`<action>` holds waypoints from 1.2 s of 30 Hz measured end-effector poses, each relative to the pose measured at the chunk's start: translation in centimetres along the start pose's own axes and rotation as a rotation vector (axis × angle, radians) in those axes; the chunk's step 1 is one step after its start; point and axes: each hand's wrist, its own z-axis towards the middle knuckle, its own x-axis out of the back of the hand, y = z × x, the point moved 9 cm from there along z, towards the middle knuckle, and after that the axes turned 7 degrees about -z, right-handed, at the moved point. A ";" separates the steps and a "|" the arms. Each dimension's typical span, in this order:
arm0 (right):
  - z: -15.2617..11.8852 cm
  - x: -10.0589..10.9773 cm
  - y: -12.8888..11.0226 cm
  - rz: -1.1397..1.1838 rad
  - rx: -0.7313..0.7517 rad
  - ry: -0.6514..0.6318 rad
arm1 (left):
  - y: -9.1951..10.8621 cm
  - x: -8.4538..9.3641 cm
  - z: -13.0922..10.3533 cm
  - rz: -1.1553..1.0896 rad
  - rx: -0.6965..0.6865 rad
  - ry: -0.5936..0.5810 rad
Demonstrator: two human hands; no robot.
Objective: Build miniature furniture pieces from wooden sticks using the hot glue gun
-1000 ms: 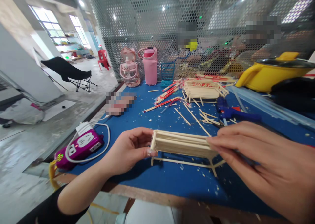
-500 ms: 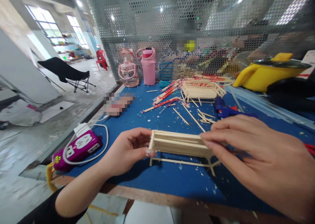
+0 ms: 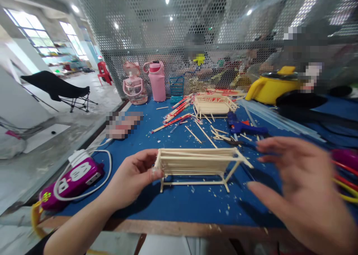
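A small frame of pale wooden sticks [image 3: 195,161] stands near the front of the blue table, with slats across it and thin legs. My left hand [image 3: 137,176] pinches its left end between thumb and fingers. To the right of the frame, my right hand [image 3: 296,184] is spread, blurred, and touches nothing. A similar stick frame [image 3: 212,107] sits farther back. Beside that one lies a blue glue gun [image 3: 246,127], with dark pliers [image 3: 235,141] in front of it.
Loose sticks [image 3: 192,133] and red-wrapped bundles [image 3: 176,113] lie mid-table. A purple power strip [image 3: 72,180] with a white cable is at left. Pink bottles [image 3: 158,81] stand by the mesh panel [image 3: 145,23]. A yellow pot [image 3: 271,89] and clear glue sticks [image 3: 282,120] are at right.
My right hand has let go of the frame's right end and moved right, its fingers now apart. My left hand still holds the left end. The view has turned to the right.
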 end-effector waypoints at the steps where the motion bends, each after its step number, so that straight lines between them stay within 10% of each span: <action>1: -0.1 -1.3 0.8 0.060 -0.072 -0.085 | -0.2 0.0 -0.1 -0.015 0.001 0.014; 4: -0.8 -4.9 2.3 0.363 -0.290 -0.321 | -1.2 -0.9 -0.5 -0.130 0.024 0.065; 10: -1.9 -6.7 -1.0 0.917 -0.425 -0.289 | -4.1 -5.2 -1.2 -0.547 0.079 0.192; 17: 2.4 -6.3 -3.0 0.815 -0.399 -0.239 | -5.5 -8.9 -2.5 -0.716 0.189 0.219; 21: 6.6 -5.5 -2.5 0.638 -0.325 -0.357 | -5.3 -5.8 -5.0 -0.449 0.408 0.251; 24: 8.6 -5.7 -2.5 0.487 -0.262 -0.404 | 0.4 -0.5 -2.4 -0.122 0.090 0.408; 27: 9.3 -6.9 -2.4 0.467 -0.244 -0.382 | 3.5 0.8 3.4 0.048 0.002 0.343; 31: 8.1 -9.2 -1.5 0.647 -0.296 -0.392 | 1.2 -1.0 9.6 0.060 0.164 0.135; 36: 6.5 -10.2 -1.3 0.749 -0.279 -0.399 | -1.1 -2.1 9.8 -0.012 0.173 0.029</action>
